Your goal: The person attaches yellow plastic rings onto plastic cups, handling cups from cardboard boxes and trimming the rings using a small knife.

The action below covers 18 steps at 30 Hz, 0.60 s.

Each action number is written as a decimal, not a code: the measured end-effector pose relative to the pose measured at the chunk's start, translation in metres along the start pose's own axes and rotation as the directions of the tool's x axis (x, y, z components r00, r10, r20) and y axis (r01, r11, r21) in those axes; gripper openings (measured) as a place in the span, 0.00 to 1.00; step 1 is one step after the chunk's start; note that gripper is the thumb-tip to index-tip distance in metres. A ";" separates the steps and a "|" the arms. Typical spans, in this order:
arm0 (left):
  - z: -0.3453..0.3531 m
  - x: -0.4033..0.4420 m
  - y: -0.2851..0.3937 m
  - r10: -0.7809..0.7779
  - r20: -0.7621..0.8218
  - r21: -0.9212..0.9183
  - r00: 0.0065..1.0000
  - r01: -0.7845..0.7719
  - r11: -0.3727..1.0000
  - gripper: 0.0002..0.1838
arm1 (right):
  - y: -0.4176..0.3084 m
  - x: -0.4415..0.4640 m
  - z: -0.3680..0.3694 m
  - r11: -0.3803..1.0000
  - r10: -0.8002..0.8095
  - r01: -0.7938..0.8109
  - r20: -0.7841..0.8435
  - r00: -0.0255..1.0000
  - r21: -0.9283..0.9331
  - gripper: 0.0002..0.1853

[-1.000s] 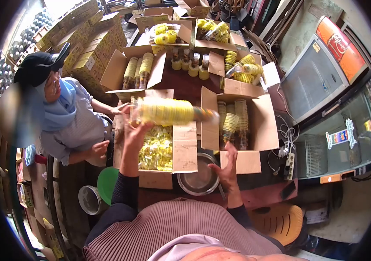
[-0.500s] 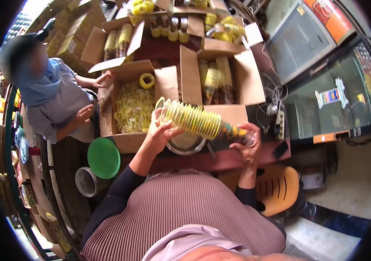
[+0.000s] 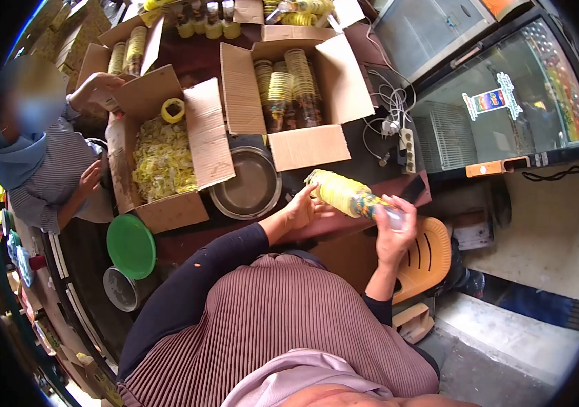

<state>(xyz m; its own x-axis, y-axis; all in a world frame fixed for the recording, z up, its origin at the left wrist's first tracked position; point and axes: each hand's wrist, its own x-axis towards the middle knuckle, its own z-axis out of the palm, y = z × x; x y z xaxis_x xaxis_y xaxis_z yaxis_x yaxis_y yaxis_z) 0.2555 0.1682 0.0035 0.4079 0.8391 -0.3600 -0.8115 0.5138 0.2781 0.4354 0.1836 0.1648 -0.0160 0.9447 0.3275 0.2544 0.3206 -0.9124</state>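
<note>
Holding: a yellow-ringed stack [image 3: 346,195] is being held tilted in front of the body, near the edge of the desk [image 3: 191,57].
Right-hand grip: the clear end is being pinched between thumb and fingers of the right hand [image 3: 396,232].
Left-hand grip: the ringed end is being met by the left hand [image 3: 300,209], fingers partly spread; whether it is being pressed cannot be told.
Step in hand: by appearance, the stack is being steadied or checked between both hands.
Next move: any shift is judged to be calling for both ends to be supported.
Pan: a metal pan [image 3: 222,203] is being carried by the desk.
Cartons: yellow pieces [image 3: 164,159] are being contained in the left carton [image 3: 209,136], upright stacks [image 3: 300,88] in the right carton [image 3: 344,81].
</note>
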 end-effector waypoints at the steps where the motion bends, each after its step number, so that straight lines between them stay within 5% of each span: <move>1: -0.027 0.017 -0.011 -0.168 -0.025 -0.027 0.985 0.168 0.985 0.44 | 0.022 -0.003 0.003 0.989 -0.046 0.048 0.017 0.999 -0.138 0.16; 2: -0.055 0.032 -0.023 -0.332 -0.045 -0.057 0.942 0.329 0.943 0.47 | 0.030 -0.004 0.013 0.945 -0.055 0.071 0.058 0.997 -0.319 0.17; 3: -0.036 0.017 -0.027 -0.172 -0.274 0.185 0.946 0.228 0.956 0.50 | 0.035 -0.006 0.025 0.891 0.008 0.053 0.134 0.991 -0.450 0.15; 4: -0.089 0.031 -0.047 -0.250 -0.280 0.256 0.927 0.323 0.911 0.47 | 0.067 -0.013 0.035 0.887 -0.028 0.124 0.216 0.976 -0.445 0.17; 5: -0.077 0.023 -0.051 -0.154 -0.507 0.278 0.848 0.330 0.902 0.41 | 0.112 -0.025 0.044 0.867 -0.027 0.156 0.267 0.963 -0.474 0.17; 13: -0.087 0.002 -0.055 -0.137 -0.411 0.345 0.901 0.293 0.892 0.27 | 0.111 0.017 0.033 0.918 -0.046 0.142 0.256 0.965 -0.369 0.16; 18: -0.080 0.005 -0.042 -0.059 -0.458 0.332 0.887 0.232 0.914 0.22 | 0.115 0.009 0.037 0.849 0.001 0.158 0.301 0.954 -0.504 0.14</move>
<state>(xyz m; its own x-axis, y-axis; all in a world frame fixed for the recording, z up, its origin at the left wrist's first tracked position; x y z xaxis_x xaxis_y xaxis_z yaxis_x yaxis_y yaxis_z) 0.2580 0.1371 -0.0811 0.2184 0.6321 -0.7435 -0.5088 0.7239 0.4660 0.4290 0.2315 0.0541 -0.3057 0.9221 0.2372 0.7010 0.3866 -0.5993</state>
